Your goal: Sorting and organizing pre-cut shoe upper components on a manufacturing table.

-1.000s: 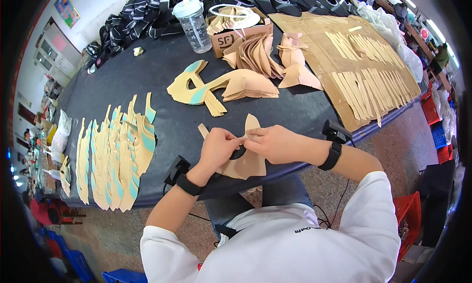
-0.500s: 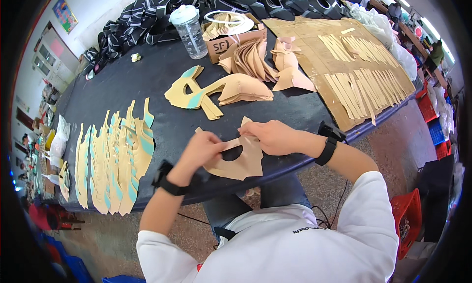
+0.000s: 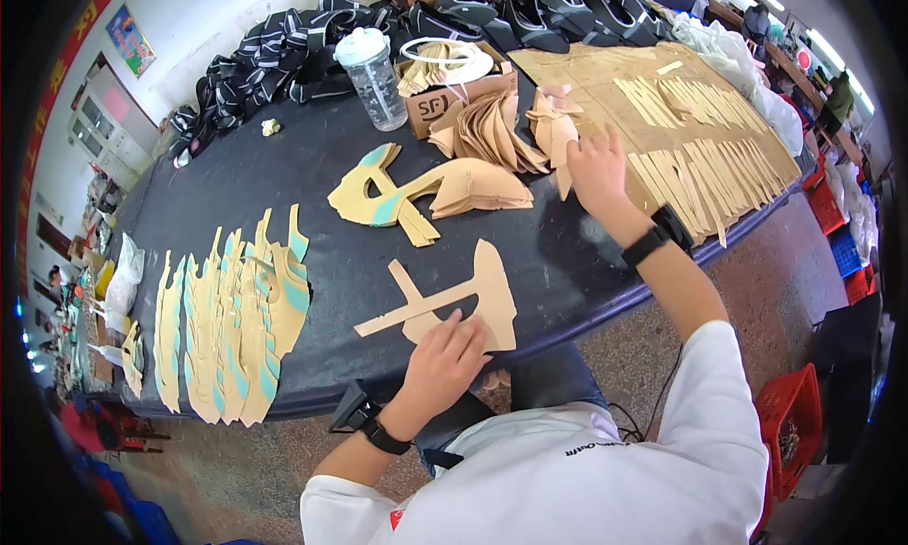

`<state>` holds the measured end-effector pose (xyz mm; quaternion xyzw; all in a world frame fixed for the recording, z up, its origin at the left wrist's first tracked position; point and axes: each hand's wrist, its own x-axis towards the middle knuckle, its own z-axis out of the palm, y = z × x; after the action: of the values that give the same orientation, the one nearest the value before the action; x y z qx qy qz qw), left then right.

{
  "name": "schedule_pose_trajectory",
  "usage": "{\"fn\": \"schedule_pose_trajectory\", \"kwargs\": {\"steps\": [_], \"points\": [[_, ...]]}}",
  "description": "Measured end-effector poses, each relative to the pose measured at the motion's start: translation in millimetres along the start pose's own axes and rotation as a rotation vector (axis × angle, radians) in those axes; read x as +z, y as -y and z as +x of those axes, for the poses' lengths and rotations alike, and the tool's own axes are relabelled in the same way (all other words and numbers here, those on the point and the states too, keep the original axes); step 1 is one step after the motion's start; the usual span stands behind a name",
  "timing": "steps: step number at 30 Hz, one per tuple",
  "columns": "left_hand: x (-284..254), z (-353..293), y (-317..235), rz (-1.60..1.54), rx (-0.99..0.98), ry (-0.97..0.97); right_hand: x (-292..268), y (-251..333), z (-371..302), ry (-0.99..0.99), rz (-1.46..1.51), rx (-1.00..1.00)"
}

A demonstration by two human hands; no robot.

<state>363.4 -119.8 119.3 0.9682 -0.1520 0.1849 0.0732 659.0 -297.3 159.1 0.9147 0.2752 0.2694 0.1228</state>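
A tan cut-out piece (image 3: 491,285) with a curved opening and long strips lies flat at the table's near edge. My left hand (image 3: 445,358) rests on its lower part, fingers stretched out. Farther right, my right hand (image 3: 600,174) reaches over a small stack of pinkish-tan pieces (image 3: 554,129). Its fingers are apart and cover the stack's near right part; whether they touch it I cannot tell. Beside that stack stand fanned curved tan pieces (image 3: 484,133). Left of my right hand lie a curved tan stack (image 3: 482,187) and yellowish pieces with turquoise patches (image 3: 364,190).
Overlapping tan pieces with turquoise bands (image 3: 232,327) lie at the left. A lidded clear cup (image 3: 376,86) stands by a cardboard box (image 3: 426,116). Tan strips (image 3: 705,185) cover a brown board (image 3: 567,67) at the right. Black-and-grey shoes (image 3: 539,10) line the back.
The tan piece, held up between both hands before, now lies on the table. My left hand has moved right onto it; my right hand has let go and moved away to the pinkish-tan stack.
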Motion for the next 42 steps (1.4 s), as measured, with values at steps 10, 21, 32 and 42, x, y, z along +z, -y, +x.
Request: {"fn": "schedule_pose_trajectory", "kwargs": {"steps": [10, 21, 32, 42], "points": [[-28, -35, 32, -0.353, 0.071, 0.006, -30, 48, -38, 0.25, 0.434, -0.542], [-14, 23, 47, -0.308, -0.318, -0.063, -29, 50, -78, -0.484, 0.208, -0.549], [-9, 77, 41, -0.17, -0.146, 0.005, -22, 36, -77, -0.368, 0.426, -0.783], [-2, 51, 35, 0.526, -0.617, -0.089, -29, 68, -64, -0.446, 0.594, -0.567]]}}
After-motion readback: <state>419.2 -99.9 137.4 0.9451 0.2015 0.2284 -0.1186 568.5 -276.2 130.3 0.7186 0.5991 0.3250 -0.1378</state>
